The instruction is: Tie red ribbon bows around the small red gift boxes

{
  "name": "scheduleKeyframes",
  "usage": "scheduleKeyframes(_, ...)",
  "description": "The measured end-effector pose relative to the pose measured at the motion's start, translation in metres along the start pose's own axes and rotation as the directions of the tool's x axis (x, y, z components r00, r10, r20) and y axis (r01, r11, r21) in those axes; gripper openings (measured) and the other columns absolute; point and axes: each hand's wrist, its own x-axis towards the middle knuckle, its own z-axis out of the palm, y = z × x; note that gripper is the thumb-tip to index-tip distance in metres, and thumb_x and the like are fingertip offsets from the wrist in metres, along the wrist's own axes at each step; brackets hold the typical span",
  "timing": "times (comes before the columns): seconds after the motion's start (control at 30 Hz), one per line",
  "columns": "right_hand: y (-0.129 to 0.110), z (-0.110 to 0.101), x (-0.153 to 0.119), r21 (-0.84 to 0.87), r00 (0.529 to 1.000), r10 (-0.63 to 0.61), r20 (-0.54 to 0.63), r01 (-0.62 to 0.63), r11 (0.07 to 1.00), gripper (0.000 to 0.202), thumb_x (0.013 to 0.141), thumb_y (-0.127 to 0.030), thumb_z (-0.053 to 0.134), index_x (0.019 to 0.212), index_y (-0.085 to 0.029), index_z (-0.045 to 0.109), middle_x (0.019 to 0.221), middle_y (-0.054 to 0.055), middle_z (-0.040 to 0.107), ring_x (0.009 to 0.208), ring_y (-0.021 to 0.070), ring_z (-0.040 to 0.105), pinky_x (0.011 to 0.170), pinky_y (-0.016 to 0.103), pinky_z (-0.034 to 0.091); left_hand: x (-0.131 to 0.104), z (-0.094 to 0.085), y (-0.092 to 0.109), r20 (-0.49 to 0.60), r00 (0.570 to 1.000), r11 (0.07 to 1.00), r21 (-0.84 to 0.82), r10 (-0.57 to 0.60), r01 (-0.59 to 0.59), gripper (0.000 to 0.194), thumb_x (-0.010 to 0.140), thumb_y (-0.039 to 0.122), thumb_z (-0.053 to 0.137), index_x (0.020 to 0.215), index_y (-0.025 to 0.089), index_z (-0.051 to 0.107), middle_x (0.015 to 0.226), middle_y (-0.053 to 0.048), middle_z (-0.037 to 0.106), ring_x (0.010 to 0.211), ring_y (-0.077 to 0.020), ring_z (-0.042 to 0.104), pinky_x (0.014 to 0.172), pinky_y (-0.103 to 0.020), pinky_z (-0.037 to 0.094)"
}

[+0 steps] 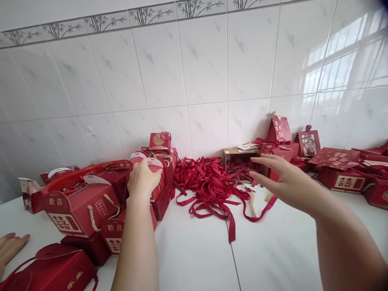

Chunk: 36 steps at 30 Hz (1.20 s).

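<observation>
My left hand (pixel 143 178) reaches into the cluster of red boxes on the left and curls over the top of a red gift box (pixel 157 186); its far fingers are hidden. My right hand (pixel 277 178) hovers over the right side with fingers stretched out and thumb apart, holding nothing. Below and left of it lies a tangled heap of red ribbon (pixel 206 178), with loose ends trailing onto the white table (pixel 197 250). Behind the right hand is an open cardboard box (pixel 230 152) with cards on top.
Red boxes with rope handles (pixel 81 208) crowd the left, near a red basket (pixel 87 171). Another person's hand (pixel 12 247) rests at the left edge. More red boxes (pixel 345 178) line the right. A tiled wall (pixel 206 68) closes off the back.
</observation>
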Motion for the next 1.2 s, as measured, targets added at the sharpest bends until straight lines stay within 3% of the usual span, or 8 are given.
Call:
scheduleKeyframes(0.2, -0.003, 0.000, -0.004, -0.005, 1.000, 0.000, 0.030, 0.000, 1.000, 0.053, 0.081, -0.056, 0.052, 0.123, -0.025, 0.059, 0.139, 0.010, 0.047, 0.130, 0.0353, 0.040, 0.102, 0.053, 0.040, 0.002, -0.002, -0.005, -0.166, 0.985, 0.995, -0.089, -0.048, 0.033, 0.026, 0.073, 0.027, 0.055, 0.097, 0.019, 0.052, 0.110, -0.014, 0.052, 0.100, -0.0327, 0.058, 0.082, -0.046, 0.046)
scheduleKeyframes(0.37, -0.005, 0.001, -0.004, 0.033, 1.000, -0.031, 0.001, 0.031, 0.999, 0.050, 0.080, -0.055, 0.056, 0.120, -0.025, 0.062, 0.135, 0.011, 0.051, 0.125, 0.0361, 0.045, 0.099, 0.053, 0.043, -0.008, -0.018, 0.005, -0.383, 0.924, 0.937, -0.319, 0.012, -0.145, 0.022, 0.066, 0.017, 0.056, 0.086, 0.022, 0.049, 0.084, -0.004, 0.055, 0.083, -0.0237, 0.058, 0.080, -0.038, 0.047)
scheduleKeyframes(0.5, -0.014, 0.006, -0.005, 0.179, 0.998, -0.054, 0.017, 0.050, 0.983, 0.052, 0.080, -0.055, 0.057, 0.124, -0.028, 0.057, 0.134, 0.010, 0.053, 0.122, 0.0345, 0.049, 0.097, 0.050, 0.045, -0.029, -0.039, 0.020, -0.292, 0.955, 0.666, -0.701, 0.058, -0.255, 0.026, 0.060, 0.014, 0.059, 0.082, 0.023, 0.050, 0.076, 0.003, 0.047, 0.061, -0.0121, 0.049, 0.052, -0.023, 0.039)
scheduleKeyframes(0.63, -0.025, 0.018, -0.008, 0.386, 0.976, -0.085, 0.201, 0.001, 0.923, 0.081, 0.073, -0.055, 0.066, 0.142, -0.032, 0.033, 0.142, 0.010, 0.044, 0.129, 0.0347, 0.041, 0.102, 0.054, 0.039, -0.049, -0.054, 0.035, -0.159, 0.966, 0.382, -0.896, 0.204, -0.228, 0.023, 0.057, 0.009, 0.059, 0.075, 0.021, 0.051, 0.073, 0.004, 0.044, 0.051, -0.0061, 0.036, 0.041, -0.020, 0.023)
scheduleKeyframes(0.73, -0.029, 0.026, -0.006, 0.508, 0.924, -0.203, 0.324, 0.011, 0.861, 0.103, 0.066, -0.049, 0.075, 0.147, -0.035, 0.012, 0.148, 0.010, 0.034, 0.136, 0.0323, 0.031, 0.104, 0.053, 0.036, -0.058, -0.056, 0.042, -0.113, 0.911, 0.242, -0.944, 0.398, -0.222, 0.021, 0.058, 0.007, 0.058, 0.073, 0.020, 0.050, 0.074, 0.003, 0.043, 0.055, -0.0073, 0.039, 0.043, -0.020, 0.026)
scheduleKeyframes(0.87, -0.025, 0.031, 0.000, 0.647, 0.850, -0.446, 0.282, 0.175, 0.742, 0.122, 0.059, -0.039, 0.082, 0.147, -0.037, -0.003, 0.153, 0.007, 0.022, 0.141, 0.0268, 0.019, 0.107, 0.047, 0.033, -0.065, -0.049, 0.052, -0.127, 0.844, 0.128, -0.966, 0.521, -0.225, 0.022, 0.059, 0.008, 0.055, 0.071, 0.021, 0.042, 0.072, 0.003, 0.039, 0.059, -0.0090, 0.038, 0.049, -0.021, 0.031)
scheduleKeyframes(1.0, -0.022, 0.028, 0.003, 0.737, 0.741, -0.617, 0.264, 0.257, 0.624, 0.116, 0.059, -0.037, 0.082, 0.147, -0.039, 0.007, 0.153, 0.005, 0.025, 0.139, 0.0261, 0.026, 0.107, 0.042, 0.033, -0.072, -0.044, 0.061, -0.121, 0.824, 0.086, -0.976, 0.553, -0.201, 0.027, 0.061, 0.009, 0.056, 0.073, 0.023, 0.037, 0.075, 0.003, 0.037, 0.059, -0.0095, 0.038, 0.047, -0.022, 0.031)
scheduleKeyframes(1.2, -0.029, 0.032, 0.005, 0.853, 0.665, -0.744, 0.067, 0.348, 0.388, 0.079, 0.061, -0.040, 0.081, 0.132, -0.038, 0.046, 0.145, 0.002, 0.038, 0.135, 0.0269, 0.032, 0.108, 0.044, 0.031, -0.075, -0.043, 0.067, -0.118, 0.833, -0.091, -0.993, 0.540, -0.081, 0.027, 0.060, 0.006, 0.056, 0.071, 0.022, 0.038, 0.074, 0.004, 0.037, 0.062, -0.0094, 0.041, 0.052, -0.021, 0.039)
